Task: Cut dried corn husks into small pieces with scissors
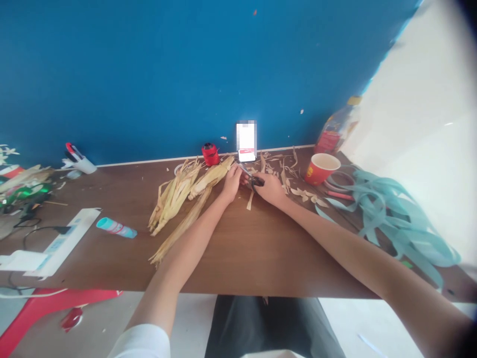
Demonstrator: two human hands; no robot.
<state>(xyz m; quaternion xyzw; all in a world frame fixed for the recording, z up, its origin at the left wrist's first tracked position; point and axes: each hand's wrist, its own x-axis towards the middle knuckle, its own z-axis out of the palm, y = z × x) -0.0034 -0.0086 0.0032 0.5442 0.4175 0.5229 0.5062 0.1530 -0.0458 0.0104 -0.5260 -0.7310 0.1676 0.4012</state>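
Note:
Dark-handled scissors (256,183) are gripped in my right hand (271,189), their blades pointing up and left toward my left hand. Closed fingertips of my left hand (233,180) meet near the blades; what they pinch is too small to make out. A narrow strip of husk (250,201) hangs below the two hands. Bundles of dried corn husk (177,196) lie on the brown table (253,263) to the left of my left hand. Cut husk pieces (305,195) are scattered behind and to the right of my right hand.
At the wall stand a lit phone (246,141) and red thread spool (210,154). Right: a red paper cup (322,168), bottle (335,132) and teal ribbon (391,214). Left: a blue tube (117,227), power strip (65,243) and pen cup (85,164).

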